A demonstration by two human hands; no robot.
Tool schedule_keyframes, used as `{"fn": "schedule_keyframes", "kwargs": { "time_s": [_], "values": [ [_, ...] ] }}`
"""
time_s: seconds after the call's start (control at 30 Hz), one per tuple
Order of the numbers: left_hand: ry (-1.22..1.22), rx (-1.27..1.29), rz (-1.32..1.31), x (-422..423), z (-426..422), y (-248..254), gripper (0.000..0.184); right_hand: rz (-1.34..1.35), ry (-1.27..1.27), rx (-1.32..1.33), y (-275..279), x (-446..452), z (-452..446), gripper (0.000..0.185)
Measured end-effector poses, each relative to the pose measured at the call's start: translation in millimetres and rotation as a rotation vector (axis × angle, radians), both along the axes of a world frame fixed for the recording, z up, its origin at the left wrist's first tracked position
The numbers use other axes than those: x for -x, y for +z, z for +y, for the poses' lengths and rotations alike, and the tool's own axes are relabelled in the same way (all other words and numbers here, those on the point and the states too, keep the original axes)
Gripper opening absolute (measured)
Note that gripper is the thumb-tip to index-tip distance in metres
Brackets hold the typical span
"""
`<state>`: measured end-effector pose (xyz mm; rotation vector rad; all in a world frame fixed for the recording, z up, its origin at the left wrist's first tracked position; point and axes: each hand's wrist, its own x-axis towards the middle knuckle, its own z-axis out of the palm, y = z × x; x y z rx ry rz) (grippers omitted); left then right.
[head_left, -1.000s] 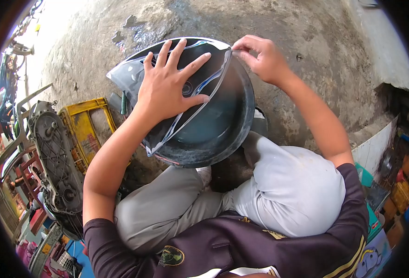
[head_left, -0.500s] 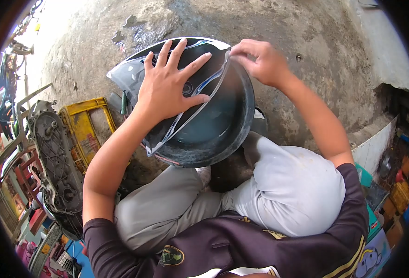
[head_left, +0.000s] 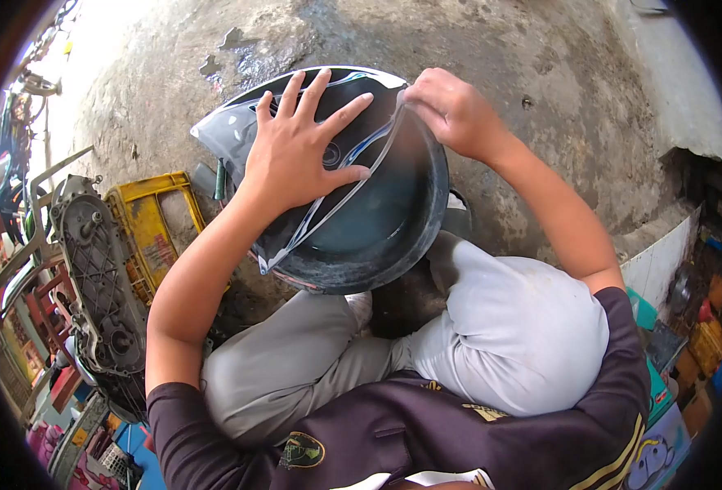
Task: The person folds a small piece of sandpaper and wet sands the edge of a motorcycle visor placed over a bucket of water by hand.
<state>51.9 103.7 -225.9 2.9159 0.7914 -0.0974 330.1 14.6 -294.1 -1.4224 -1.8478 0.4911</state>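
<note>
A glossy dark motorcycle body panel (head_left: 238, 135) with white and blue stripes lies across a round black basin (head_left: 440, 192) with cloudy water in it. My left hand (head_left: 295, 155) is spread flat on the panel, fingers apart and thumb at its near edge. A translucent strip (head_left: 359, 189) follows that edge from the top right corner down to the lower left tip. At the top right corner my right hand (head_left: 452, 110) pinches the end of this strip, its fingers curled together. The fingertips partly hide what they grip.
A yellow plastic crate (head_left: 148, 220) and a grey metal engine casing (head_left: 95, 261) stand at the left. Assorted boxes and parts (head_left: 700, 343) crowd the right edge. My bent knees (head_left: 524, 327) are close to the basin. The concrete floor (head_left: 557, 73) has wet patches.
My right hand's fingers have curled tighter at the panel's corner, and the hand has turned slightly. My left hand has stayed flat in the same place.
</note>
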Motion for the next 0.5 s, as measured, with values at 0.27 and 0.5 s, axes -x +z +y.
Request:
{"fn": "schedule_keyframes", "kwargs": {
  "time_s": [0.27,0.5],
  "values": [
    [0.003,-0.005,0.003,-0.2,-0.4,0.1,0.096,-0.057,0.065,-0.070,1.1,-1.8,0.3,0.013],
    [0.005,0.000,0.010,-0.1,-0.3,0.7,0.097,-0.091,0.064,-0.087,-0.4,-6.2,2.1,0.011]
  ]
}}
